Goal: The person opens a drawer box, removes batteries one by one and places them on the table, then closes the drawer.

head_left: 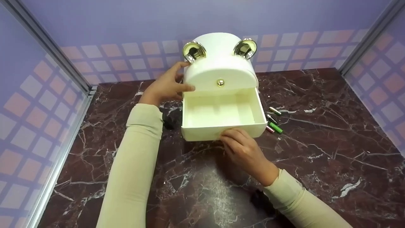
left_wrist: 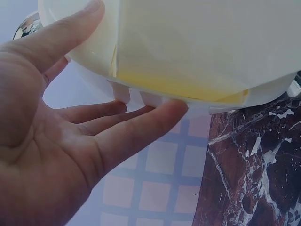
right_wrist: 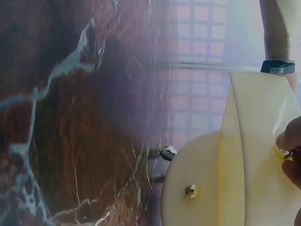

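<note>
A white box [head_left: 218,74] with two gold ear-like discs and a gold knob [head_left: 220,83] stands near the back wall. Its lower drawer [head_left: 202,133] is pulled out, and nothing lies inside. My right hand [head_left: 243,153] pinches the gold knob on the drawer front; in the right wrist view the fingertips [right_wrist: 292,136] close round that knob [right_wrist: 282,151]. My left hand [head_left: 167,85] steadies the box's left side, thumb at the front and fingers spread behind. Seen from the left wrist, the left hand [left_wrist: 61,117] has relaxed, extended fingers against the white shell [left_wrist: 89,52].
Several small batteries, one of them green [head_left: 276,128], lie on the dark marbled table [head_left: 316,133] to the right of the drawer. Behind the box rises a tile-patterned wall [head_left: 126,60], with side panels at left and right.
</note>
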Demonstrator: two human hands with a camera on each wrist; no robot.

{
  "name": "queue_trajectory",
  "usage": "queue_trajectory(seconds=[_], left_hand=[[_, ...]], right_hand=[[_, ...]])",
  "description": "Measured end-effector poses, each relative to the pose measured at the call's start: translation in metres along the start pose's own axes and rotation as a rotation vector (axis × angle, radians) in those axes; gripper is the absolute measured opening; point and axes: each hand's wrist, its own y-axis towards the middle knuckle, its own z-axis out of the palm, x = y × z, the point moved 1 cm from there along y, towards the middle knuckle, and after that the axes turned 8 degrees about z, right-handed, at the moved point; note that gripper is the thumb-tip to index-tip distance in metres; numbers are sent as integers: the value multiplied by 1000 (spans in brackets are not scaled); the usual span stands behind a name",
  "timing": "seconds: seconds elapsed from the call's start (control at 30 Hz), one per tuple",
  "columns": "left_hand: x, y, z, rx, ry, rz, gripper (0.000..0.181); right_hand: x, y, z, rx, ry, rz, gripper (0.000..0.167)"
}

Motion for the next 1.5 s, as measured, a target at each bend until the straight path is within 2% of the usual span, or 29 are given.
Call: queue_trajectory(seconds=[0.23, 0.47, 0.67, 1.0, 1.5], left_hand=[[6, 5, -2, 5, 25, 19, 84], [-13, -7, 4, 14, -3, 7, 83], [-10, -8, 3, 6, -11, 10, 85], [-6, -7, 2, 2, -71, 13, 86], [-14, -13, 6, -9, -14, 28, 84]], right_hand=[[-10, 8, 9, -24, 10, 18, 18], [-19, 16, 18, -26, 1, 46, 16], [-31, 21, 21, -17, 7, 66, 17], [-52, 34, 28, -4, 20, 93, 15], [-71, 54, 39, 12, 10, 154, 11]])
